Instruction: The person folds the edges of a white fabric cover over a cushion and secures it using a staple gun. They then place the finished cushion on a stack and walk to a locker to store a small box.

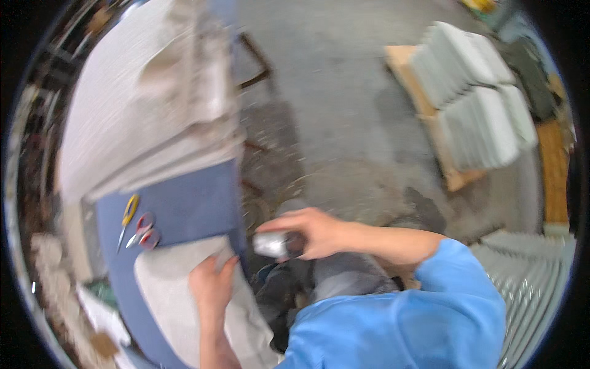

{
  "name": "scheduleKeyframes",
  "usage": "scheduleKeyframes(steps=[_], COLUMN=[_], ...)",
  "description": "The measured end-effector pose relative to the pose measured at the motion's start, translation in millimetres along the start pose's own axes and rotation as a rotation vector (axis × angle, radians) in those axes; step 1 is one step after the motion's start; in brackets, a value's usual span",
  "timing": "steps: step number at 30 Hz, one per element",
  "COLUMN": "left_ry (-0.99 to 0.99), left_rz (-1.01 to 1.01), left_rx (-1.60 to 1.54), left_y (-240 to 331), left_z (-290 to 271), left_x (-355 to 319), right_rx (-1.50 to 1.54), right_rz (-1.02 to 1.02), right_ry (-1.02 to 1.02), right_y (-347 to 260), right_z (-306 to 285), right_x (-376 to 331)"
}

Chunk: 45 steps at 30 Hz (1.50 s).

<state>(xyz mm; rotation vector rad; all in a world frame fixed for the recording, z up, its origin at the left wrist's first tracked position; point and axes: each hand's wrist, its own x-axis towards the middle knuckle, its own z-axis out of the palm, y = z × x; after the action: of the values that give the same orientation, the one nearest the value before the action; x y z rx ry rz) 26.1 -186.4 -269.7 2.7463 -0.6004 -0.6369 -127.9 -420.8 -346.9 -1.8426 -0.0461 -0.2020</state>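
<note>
My left hand [212, 281] is over a light grey fabric-covered pad [166, 289] with rounded corners, its thumb and fingers closed on the fabric near the far edge. Just right of the table edge, above my legs, my right hand [313, 232] grips a blurred silver and dark hand tool [271, 245]. Its exact kind does not show. Beyond the pad, on the blue table top [190, 190], lie red-handled scissors [145, 232] and a thin pointed tool with a yellow handle [129, 209].
A tall pile of light fabric [147, 104] covers the far part of the table. On the floor at the right, stacked pale panels [473, 111] rest on a wooden pallet [439, 150]. More grey stacked pieces [528, 289] stand at the lower right.
</note>
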Motion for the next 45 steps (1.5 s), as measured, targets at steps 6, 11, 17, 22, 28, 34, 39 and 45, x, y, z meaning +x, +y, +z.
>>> scheduleKeyframes(steps=[6, 11, 17, 22, 28, 34, 39, 45], left_ry=[0.175, 0.36, 0.3, 0.277, 0.25, 0.281, 0.296, 0.263], left_rz=[0.241, 0.389, 0.496, 0.531, 0.497, 0.455, 0.41, 0.367], left_rx=[0.122, 0.179, 0.101, -0.033, -0.134, -0.223, -0.237, -0.213], left_y=[-12, -22, -42, -55, -64, -60, -60, -60], left_z=[4, 12, 4, 3, 2, 3, 3, 2], left_x=[-9, -9, 7, 18, 25, 26, 29, 31], right_rx=[0.077, 0.169, 0.181, 0.24, 0.197, 0.157, 0.116, 0.09], right_rz=[-0.018, 0.029, 0.039, 0.078, 0.065, 0.043, 0.045, 0.026], right_ry=[0.0, -0.034, -0.135, -0.208, -0.231, -0.245, -0.269, -0.246], right_y=[0, -4, -13, -15, -18, -18, -21, -18], right_z=[2, -2, -5, 4, 12, 17, 19, 25], right_x=[21, 25, 35, 46, 60, 68, 71, 72])
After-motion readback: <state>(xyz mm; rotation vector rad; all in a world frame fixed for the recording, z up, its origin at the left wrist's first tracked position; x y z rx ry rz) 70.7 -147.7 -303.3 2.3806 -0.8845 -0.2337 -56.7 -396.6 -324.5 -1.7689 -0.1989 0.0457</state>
